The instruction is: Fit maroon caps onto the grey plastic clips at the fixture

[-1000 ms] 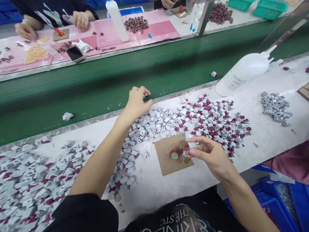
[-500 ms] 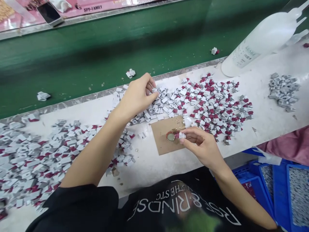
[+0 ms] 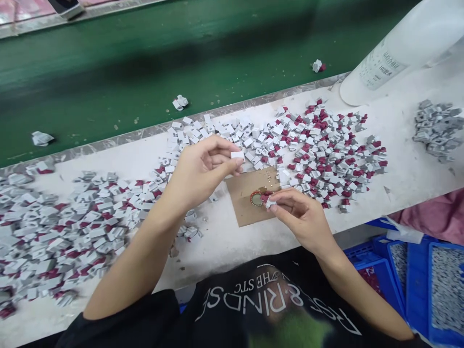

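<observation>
My left hand (image 3: pixel 208 169) pinches a small white plastic block (image 3: pixel 238 155) between thumb and fingers, just above the cardboard's upper left side. In my right hand (image 3: pixel 302 212) is a small grey-and-dark-red plastic piece (image 3: pixel 268 201), held at the fingertips with its red end to the left. That end is over or against a small round dish with an orange beaded rim (image 3: pixel 256 198); whether they touch I cannot tell. The dish lies on a brown cardboard square (image 3: pixel 246 217) with shiny drops on it. Behind both hands spreads a pile of white blocks (image 3: pixel 250 141).
Joined white-and-red pieces (image 3: pixel 326 154) lie to the right, and a large mixed heap (image 3: pixel 61 237) to the left. A white bottle (image 3: pixel 384 63) stands at the back right near grey parts (image 3: pixel 438 128). A green belt (image 3: pixel 145 72) runs behind; blue crates (image 3: pixel 416 290) sit below right.
My left hand has come back from the white pile toward the cardboard, now with a white block in it. My right hand has tilted its piece slightly. The camera view has shifted a little.
</observation>
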Demonstrator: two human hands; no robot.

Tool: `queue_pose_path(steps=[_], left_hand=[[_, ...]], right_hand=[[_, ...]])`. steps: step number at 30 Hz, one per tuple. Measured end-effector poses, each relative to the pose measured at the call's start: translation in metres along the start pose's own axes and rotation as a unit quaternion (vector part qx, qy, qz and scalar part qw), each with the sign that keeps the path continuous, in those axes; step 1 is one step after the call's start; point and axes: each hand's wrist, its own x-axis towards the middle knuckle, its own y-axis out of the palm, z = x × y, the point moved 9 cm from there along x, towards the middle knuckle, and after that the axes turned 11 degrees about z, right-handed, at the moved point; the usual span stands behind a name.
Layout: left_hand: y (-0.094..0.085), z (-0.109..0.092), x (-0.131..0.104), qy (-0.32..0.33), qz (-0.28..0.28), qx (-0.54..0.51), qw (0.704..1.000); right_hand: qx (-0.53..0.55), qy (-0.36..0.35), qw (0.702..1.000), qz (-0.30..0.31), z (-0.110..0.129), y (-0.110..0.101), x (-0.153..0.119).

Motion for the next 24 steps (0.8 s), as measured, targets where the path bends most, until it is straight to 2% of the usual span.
queue_pose_path(steps=[2, 6, 9, 11, 14, 16, 20, 24], left_hand=[[0.002, 0.002, -0.006, -0.006, -0.011, -0.018, 1.000], [0.010, 0.014, -0.012, -0.049, 0.015, -0.106, 0.993], [0.013, 0.019, -0.012, -0.055, 0.026, -0.146, 0.987], [0.010, 0.016, -0.013, -0.035, 0.007, -0.108, 0.994], [0.002, 0.003, -0.017, 0.013, -0.045, 0.004, 0.999], [0.002, 0.000, -0.019, 0.022, -0.056, 0.045, 0.997], [0.007, 0.006, -0.021, 0.020, -0.033, 0.021, 0.999], [0.005, 0.005, -0.022, 0.055, -0.058, -0.049, 0.996]], right_hand=[[-0.050, -0.021, 0.998, -0.011, 0.007, 0.001, -0.002], [-0.144, -0.065, 0.987, -0.021, 0.019, 0.007, -0.004], [-0.170, -0.082, 0.982, -0.027, 0.022, 0.008, -0.004], [-0.163, -0.082, 0.983, -0.030, 0.021, 0.007, -0.004], [-0.141, -0.062, 0.988, -0.030, 0.015, 0.004, -0.005], [-0.129, -0.046, 0.990, -0.029, 0.012, 0.002, -0.005], [-0.111, -0.033, 0.993, -0.034, 0.011, 0.000, -0.006], [-0.119, -0.035, 0.992, -0.030, 0.014, 0.000, -0.005]])
